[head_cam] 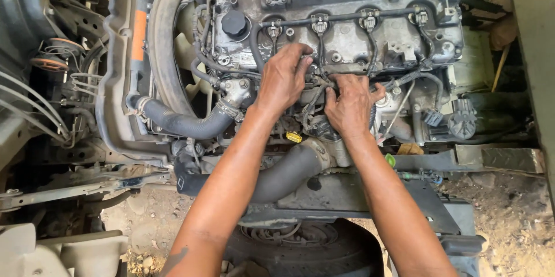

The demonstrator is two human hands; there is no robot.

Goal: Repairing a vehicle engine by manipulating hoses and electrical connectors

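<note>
While the radiator hose [185, 124] is curving in from the left side of the bay, the left hand [283, 77] is pressing down on the side of the engine [358, 34], its fingers curled around a bundle of black wiring [315, 101] just under the valve cover; whether it is pinching a wire or only steadying it, I cannot tell. Just beside it, the right hand [350, 103] is closing its fingertips on the same wiring where it is meeting a connector, thumb tucked under. A hard tug could be straining a brittle plug or pulling a wire out of its clip. Grimy metal may let a finger slip against sharp brackets. To the right, the injector leads [370, 40] are hanging close enough to snag. Loose grit is sitting near open fittings.
</note>
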